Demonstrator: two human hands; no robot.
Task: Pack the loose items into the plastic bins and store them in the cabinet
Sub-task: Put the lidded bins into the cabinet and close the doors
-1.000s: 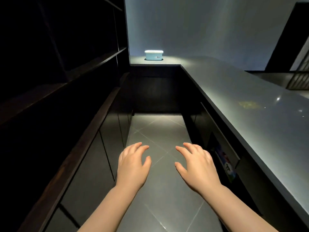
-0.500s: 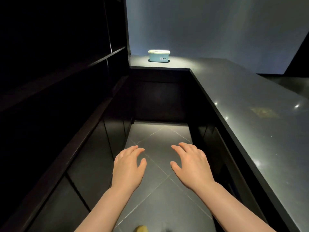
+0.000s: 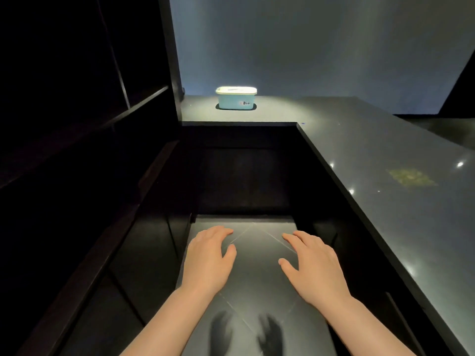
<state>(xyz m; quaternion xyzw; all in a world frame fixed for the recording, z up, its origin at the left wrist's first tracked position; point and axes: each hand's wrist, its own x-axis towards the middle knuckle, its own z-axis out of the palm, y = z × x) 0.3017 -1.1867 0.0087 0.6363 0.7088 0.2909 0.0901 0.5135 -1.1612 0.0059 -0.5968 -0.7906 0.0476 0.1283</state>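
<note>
The blue plastic bin (image 3: 236, 97) sits lidded on the far end of the table (image 3: 385, 181), straight ahead of and well apart from both hands, its long axis running side to side across the view. The left hand (image 3: 207, 260) and right hand (image 3: 314, 267) hang over the floor (image 3: 253, 283) of the aisle with fingers relaxed, each grip released and holding nothing, neither hand clearly nearer the bin. Compared with a second earlier, the bin looms larger and the end wall closer, so the person has walked forward.
</note>
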